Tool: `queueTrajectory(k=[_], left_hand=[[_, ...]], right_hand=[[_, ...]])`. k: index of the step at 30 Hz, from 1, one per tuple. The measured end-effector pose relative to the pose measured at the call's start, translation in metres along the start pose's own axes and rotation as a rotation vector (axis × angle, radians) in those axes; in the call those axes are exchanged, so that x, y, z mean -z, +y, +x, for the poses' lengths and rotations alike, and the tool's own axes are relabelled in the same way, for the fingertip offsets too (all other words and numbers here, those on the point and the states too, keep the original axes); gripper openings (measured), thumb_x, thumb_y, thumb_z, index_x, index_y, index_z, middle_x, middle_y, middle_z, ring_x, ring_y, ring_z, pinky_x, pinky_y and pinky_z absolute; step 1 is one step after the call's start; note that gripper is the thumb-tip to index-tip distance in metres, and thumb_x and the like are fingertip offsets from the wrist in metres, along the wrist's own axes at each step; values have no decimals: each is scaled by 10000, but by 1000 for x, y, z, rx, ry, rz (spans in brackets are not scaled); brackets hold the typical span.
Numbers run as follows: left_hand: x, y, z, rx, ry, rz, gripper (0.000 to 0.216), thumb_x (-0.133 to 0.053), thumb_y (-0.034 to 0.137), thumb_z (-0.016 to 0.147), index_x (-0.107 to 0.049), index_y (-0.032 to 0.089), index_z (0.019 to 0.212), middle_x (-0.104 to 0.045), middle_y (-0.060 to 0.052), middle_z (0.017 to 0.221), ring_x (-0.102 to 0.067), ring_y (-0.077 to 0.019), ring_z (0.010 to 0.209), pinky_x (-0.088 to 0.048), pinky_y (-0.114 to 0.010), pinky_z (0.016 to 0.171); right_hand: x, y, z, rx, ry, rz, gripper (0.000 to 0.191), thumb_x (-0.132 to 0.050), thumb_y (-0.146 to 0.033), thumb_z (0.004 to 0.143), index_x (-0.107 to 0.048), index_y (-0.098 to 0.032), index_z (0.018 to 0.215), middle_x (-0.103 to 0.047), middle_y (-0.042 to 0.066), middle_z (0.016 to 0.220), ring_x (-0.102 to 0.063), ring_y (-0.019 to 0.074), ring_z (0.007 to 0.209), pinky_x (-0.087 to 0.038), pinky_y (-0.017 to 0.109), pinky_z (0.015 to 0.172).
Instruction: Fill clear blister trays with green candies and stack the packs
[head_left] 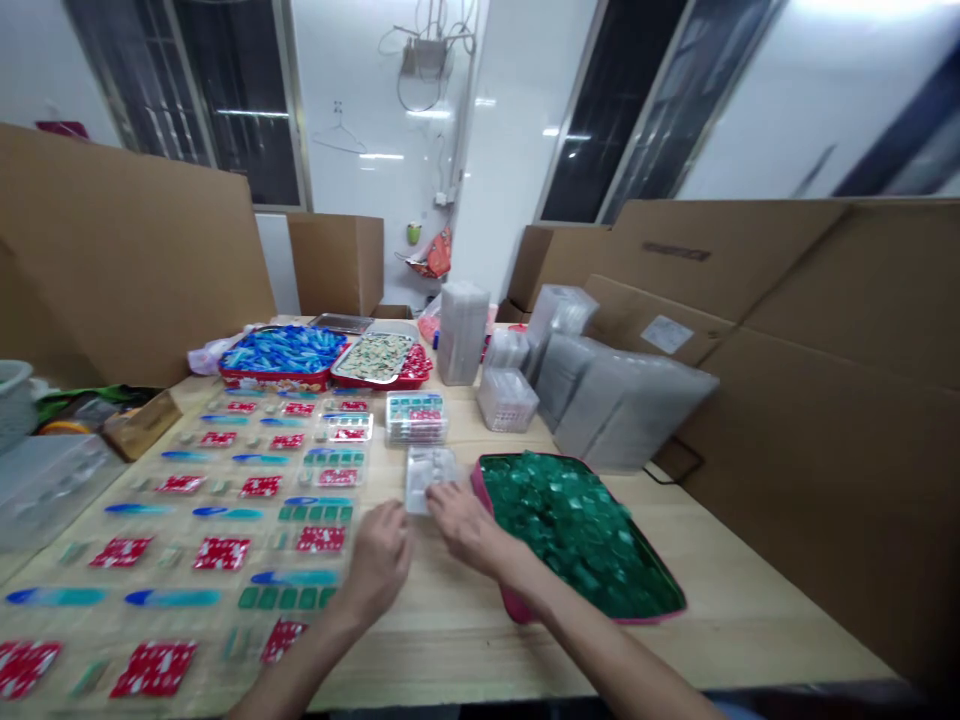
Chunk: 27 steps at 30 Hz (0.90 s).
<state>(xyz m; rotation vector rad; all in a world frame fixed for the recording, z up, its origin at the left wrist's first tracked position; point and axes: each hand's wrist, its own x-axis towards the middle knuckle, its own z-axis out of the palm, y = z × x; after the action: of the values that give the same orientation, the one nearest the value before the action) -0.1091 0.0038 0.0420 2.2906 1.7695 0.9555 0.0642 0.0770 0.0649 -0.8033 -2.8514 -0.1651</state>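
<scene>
A clear plastic blister tray [429, 470] with moulded compartments lies in the middle of the table. My right hand [465, 525] reaches over its lower right part, fingers bent together with the tips at the tray; what they hold, if anything, is hidden. Beside the tray's lower left corner is my left hand [381, 560], closed with curled fingers, slightly blurred; its contents cannot be made out. Right of the hands stands a pink-rimmed tub [679, 608] heaped with green translucent square pieces [562, 530].
Rows of filled clear trays with red packets [223, 553] and blue sticks [172, 598] cover the left. Behind stand a stack of filled trays [416, 418], a tin of blue sticks [289, 350] and a tray of pale pieces [375, 357]. Clear plastic stacks [630, 400] lean against cardboard [847, 400].
</scene>
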Motion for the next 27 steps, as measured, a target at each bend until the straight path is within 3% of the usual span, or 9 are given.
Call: queueTrajectory(k=[2, 3, 7, 10, 13, 15, 19, 23, 27], left_hand=[[8, 2, 0, 64, 214, -98, 190, -390, 238, 906, -562, 188, 841, -643, -121, 992, -600, -253, 982, -483, -426, 860], [10, 4, -1, 61, 245, -148, 192, -400, 267, 908, -565, 194, 845, -642, -111, 989, -602, -250, 979, -489, -421, 855], [0, 16, -19, 13, 108, -285, 239, -427, 333, 893, -630, 208, 902, -659, -95, 1052, -609, -243, 1024, -516, -407, 876], [-22, 24, -42, 17, -36, -268, 335, -368, 353, 916, -663, 206, 973, -661, -95, 1133, -612, -233, 1067, -529, -405, 903], [-48, 23, -67, -62, -91, -157, 383, -330, 334, 932, -645, 195, 1099, -630, -102, 1226, -591, -234, 1129, -527, -412, 925], [-61, 18, -82, -169, -92, -69, 379, -396, 345, 913, -599, 197, 1197, -575, -110, 1305, -534, -264, 1204, -513, -433, 944], [-77, 8, -102, -326, -86, 50, 580, -564, 427, 818, -462, 214, 1348, -456, -144, 1407, -418, -347, 1292, -470, -487, 973], [-78, 7, -109, -295, -124, 79, 666, -569, 414, 817, -347, 229, 1418, -423, -144, 1431, -388, -359, 1310, -435, -508, 990], [-68, 15, -110, -219, -177, 33, 647, -566, 383, 822, -360, 207, 1410, -381, -148, 1457, -342, -365, 1335, -393, -538, 1022]], right_hand=[[-3, -29, -22, 42, 5, -28, 157, -468, -39, 814, -582, -115, 888, -575, 106, 903, -478, 214, 813, -395, 355, 731], [-9, -46, -33, 77, -3, -34, 134, -484, -67, 820, -586, -117, 890, -579, 98, 880, -476, 211, 786, -391, 355, 711], [-53, -107, -65, 123, -9, 38, 76, -578, -238, 809, -597, -175, 769, -588, 50, 753, -460, 191, 671, -369, 333, 599], [-60, -118, -81, 69, 63, 117, 122, -619, -303, 780, -595, -192, 735, -619, 48, 750, -478, 187, 657, -356, 316, 567], [-21, -86, -100, -144, 167, 256, 33, -567, -224, 801, -582, -196, 792, -632, 55, 858, -524, 190, 771, -379, 310, 672], [14, -49, -115, -355, 243, 271, 132, -479, -141, 845, -564, -196, 761, -614, 49, 824, -521, 182, 790, -369, 303, 715], [50, 17, -143, -730, 242, 15, 147, -506, -97, 819, -603, -181, 890, -618, 87, 914, -504, 232, 862, -344, 339, 751], [46, 39, -153, -758, 139, -73, 225, -519, -59, 795, -617, -189, 950, -629, 76, 944, -496, 246, 885, -338, 342, 746], [42, 39, -154, -699, 142, -141, 207, -512, -61, 802, -628, -196, 907, -644, 78, 895, -498, 253, 844, -329, 358, 723]])
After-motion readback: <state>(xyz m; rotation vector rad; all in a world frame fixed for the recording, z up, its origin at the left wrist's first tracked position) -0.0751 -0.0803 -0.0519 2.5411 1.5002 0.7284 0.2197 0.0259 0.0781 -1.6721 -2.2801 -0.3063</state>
